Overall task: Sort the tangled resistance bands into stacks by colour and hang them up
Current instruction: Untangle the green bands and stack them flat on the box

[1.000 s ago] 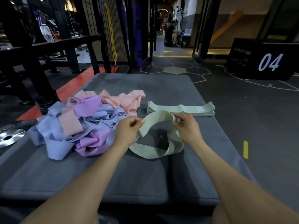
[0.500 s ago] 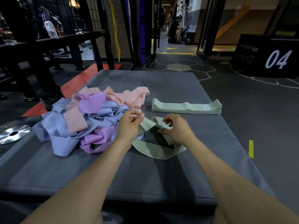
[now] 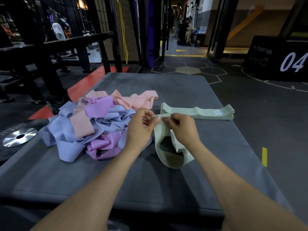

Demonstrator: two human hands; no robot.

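A tangled pile of blue, purple and pink resistance bands [image 3: 93,125] lies on the left half of the grey mat [image 3: 150,184]. A flat stack of pale green bands [image 3: 200,112] lies at the mat's right side. Between them, my left hand [image 3: 139,130] and my right hand [image 3: 182,129] both pinch the top end of one pale green band [image 3: 170,157]. Its loop hangs down from my fingers and its lower part rests on the mat.
A weight plate [image 3: 18,135] lies on the floor left of the mat. Dark racks and a bench [image 3: 55,47] stand at the back left. A black plyo box marked 04 [image 3: 276,59] stands at the back right. A person crouches far down the corridor [image 3: 183,33].
My hands have come close together and lifted the green band's end up. The loop, which lay spread on the mat, now hangs folded below my fingers.
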